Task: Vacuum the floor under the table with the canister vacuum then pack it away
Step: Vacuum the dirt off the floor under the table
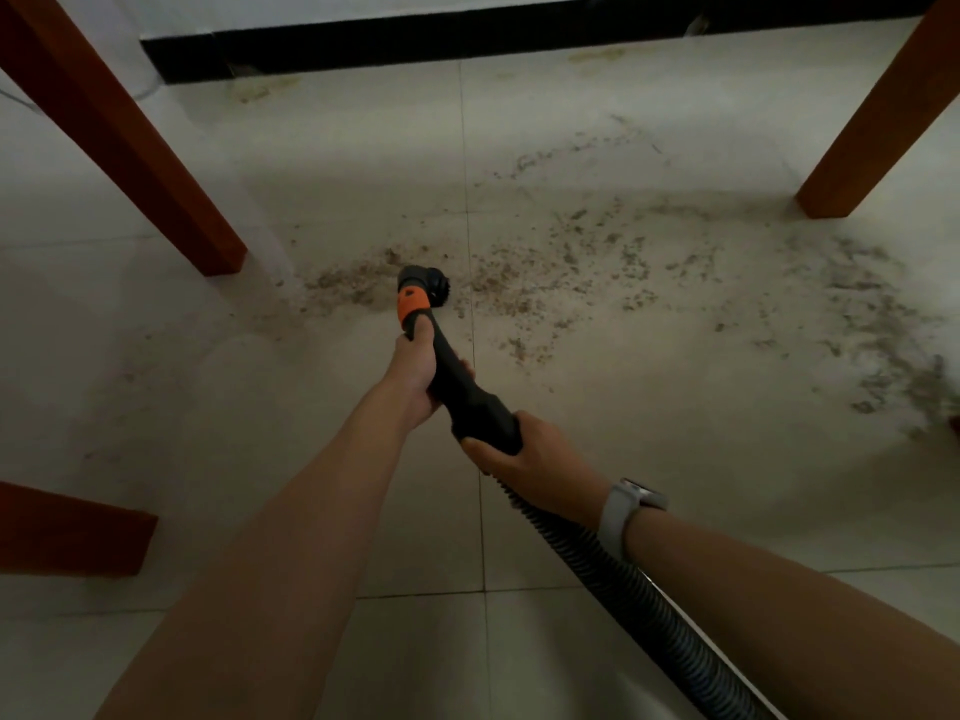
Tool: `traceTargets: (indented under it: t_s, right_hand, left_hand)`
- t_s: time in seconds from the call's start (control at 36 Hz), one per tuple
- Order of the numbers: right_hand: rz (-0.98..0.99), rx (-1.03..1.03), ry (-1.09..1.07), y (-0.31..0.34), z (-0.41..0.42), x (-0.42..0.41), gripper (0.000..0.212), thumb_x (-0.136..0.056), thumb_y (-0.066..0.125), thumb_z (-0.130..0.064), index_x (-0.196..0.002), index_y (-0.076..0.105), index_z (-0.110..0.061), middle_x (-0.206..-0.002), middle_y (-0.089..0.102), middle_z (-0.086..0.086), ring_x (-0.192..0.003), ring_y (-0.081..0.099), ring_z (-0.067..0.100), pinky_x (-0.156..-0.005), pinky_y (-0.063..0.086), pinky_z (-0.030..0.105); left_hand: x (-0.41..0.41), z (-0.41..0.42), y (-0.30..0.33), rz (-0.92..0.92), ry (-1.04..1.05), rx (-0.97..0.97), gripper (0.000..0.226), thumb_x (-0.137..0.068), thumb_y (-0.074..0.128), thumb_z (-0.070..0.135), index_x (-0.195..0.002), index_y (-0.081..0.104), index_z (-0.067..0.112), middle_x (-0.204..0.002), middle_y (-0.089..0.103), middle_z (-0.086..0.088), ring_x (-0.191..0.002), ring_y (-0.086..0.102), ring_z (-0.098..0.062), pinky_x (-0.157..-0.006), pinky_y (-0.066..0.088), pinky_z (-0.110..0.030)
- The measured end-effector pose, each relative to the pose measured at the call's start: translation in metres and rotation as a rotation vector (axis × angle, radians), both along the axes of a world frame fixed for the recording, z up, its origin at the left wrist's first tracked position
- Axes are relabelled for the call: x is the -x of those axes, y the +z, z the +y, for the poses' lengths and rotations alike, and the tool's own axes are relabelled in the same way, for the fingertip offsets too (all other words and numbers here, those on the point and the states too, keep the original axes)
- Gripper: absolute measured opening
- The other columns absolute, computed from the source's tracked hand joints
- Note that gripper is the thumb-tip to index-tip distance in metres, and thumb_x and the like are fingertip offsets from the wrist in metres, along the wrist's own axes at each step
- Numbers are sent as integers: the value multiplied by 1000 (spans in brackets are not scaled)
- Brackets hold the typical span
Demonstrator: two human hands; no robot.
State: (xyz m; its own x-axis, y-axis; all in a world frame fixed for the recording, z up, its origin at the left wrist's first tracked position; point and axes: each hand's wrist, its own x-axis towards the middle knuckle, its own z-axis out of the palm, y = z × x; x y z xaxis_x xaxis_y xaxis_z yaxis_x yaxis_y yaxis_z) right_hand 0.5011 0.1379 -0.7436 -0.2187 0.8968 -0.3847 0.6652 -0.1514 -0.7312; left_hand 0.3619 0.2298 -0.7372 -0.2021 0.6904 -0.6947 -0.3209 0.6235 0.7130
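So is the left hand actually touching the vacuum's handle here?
Touching. The head view shows the left hand wrapped around the black handle just below the orange collar, thumb along its top, with no gap visible.

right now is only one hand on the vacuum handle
No, both grip it: the left hand near the orange collar, the right hand lower by the hose.

Domestic interior, probably a dining area: pale tiled floor (pixel 597 491) scattered with crumbs and dust (pixel 571 262), red-brown wooden furniture legs (pixel 130 142), a white wall with black skirting board (pixel 415 49), and a household vacuum hose (pixel 649 605).
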Motion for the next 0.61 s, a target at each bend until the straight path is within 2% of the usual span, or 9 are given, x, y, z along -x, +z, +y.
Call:
traceTargets:
  t_s: [0.14, 0.28, 0.44, 0.61]
  right_hand:
    - [22, 1, -18, 0, -12, -8, 34, -85, 60, -50, -93, 50, -19, -73, 57, -4, -58, 52, 6, -48, 41, 15]
    - [22, 1, 1, 5, -23, -14, 36, -85, 60, -51, -96, 50, -19, -82, 61, 0, -65, 55, 10, -53, 43, 16]
    - [69, 21, 15, 1, -42, -23, 41, -83, 61, -52, -97, 55, -14, -88, 68, 7, -73, 65, 20, -65, 53, 31]
    - [28, 30, 72, -1, -59, -32, 47, -81, 61, -56, -100, 55, -14, -90, 68, 5, -79, 66, 19, -69, 52, 31]
  left_hand:
    - [-10, -8, 0, -28, -21, -14, 50, -101, 38, 39, -142, 29, 12, -84, 54, -13, -64, 57, -27, -58, 51, -39]
    - [-15, -20, 0, -55, -14, -10, 48, -101, 40, 37, -141, 29, 13, -84, 52, -13, -63, 56, -26, -57, 50, -39]
    - [-20, -38, 0, -58, -32, 3, 48, -102, 37, 36, -143, 26, 14, -87, 51, -13, -67, 55, -27, -64, 50, -42]
    - [-23, -62, -1, -105, -53, 18, 51, -102, 37, 35, -146, 21, 16, -89, 51, -12, -69, 55, -28, -64, 50, -43]
